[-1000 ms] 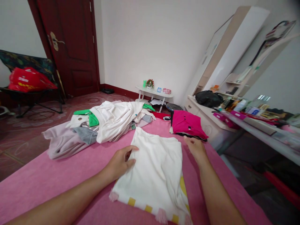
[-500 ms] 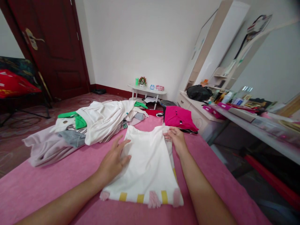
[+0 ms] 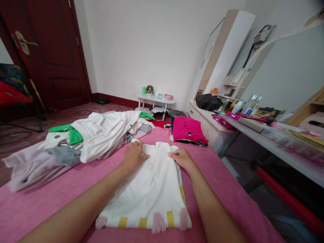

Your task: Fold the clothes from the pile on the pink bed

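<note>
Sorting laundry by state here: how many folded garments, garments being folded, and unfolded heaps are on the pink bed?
Folded pink garment at the far edge: 1
White garment with yellow squares and pink tassels, under the left hand and right hand: 1
Heap of white, green and grey unfolded clothes: 1
Total: 3

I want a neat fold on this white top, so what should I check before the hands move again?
1. Left hand on the top's far edge: ok.
2. Right hand on the far edge, opposite corner: ok.
3. White top lying flat on the pink bed: mostly ok, slight creases in the middle.
4. Near hem with tassels even: ok.
5. Clothes pile apart from the top: not ok, it touches near the left hand.
6. Folded pink shirt out of the way: ok.
</note>
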`<state>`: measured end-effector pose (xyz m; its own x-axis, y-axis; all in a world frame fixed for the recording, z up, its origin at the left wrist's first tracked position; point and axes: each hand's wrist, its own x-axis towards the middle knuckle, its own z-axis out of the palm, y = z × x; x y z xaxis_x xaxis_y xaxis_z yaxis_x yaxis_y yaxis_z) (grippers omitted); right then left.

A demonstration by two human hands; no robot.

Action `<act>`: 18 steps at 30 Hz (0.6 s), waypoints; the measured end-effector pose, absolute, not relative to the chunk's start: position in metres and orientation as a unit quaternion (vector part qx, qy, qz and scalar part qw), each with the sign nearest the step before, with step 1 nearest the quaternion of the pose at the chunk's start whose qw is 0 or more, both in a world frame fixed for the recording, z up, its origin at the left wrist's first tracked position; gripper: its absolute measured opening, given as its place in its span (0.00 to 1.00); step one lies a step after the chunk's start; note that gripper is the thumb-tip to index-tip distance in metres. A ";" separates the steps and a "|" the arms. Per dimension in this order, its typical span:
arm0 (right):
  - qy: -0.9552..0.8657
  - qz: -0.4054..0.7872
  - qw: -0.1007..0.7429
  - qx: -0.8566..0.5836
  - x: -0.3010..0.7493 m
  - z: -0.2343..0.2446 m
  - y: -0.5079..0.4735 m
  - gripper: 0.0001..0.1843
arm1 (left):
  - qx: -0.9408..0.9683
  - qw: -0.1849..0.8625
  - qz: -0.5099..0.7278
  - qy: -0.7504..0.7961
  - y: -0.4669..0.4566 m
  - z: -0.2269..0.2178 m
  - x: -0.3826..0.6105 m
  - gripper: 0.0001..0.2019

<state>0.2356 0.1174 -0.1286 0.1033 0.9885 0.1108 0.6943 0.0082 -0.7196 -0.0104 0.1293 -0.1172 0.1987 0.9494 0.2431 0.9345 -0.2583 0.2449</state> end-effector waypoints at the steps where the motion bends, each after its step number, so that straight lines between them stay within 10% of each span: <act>1: -0.634 0.218 0.327 -0.666 0.234 -0.132 0.118 0.17 | 0.766 0.019 0.185 0.616 0.131 -0.121 -0.014 0.29; 18: -0.549 0.197 0.457 -0.671 0.239 -0.141 0.129 0.14 | 0.685 0.105 0.343 0.633 0.167 -0.125 -0.063 0.14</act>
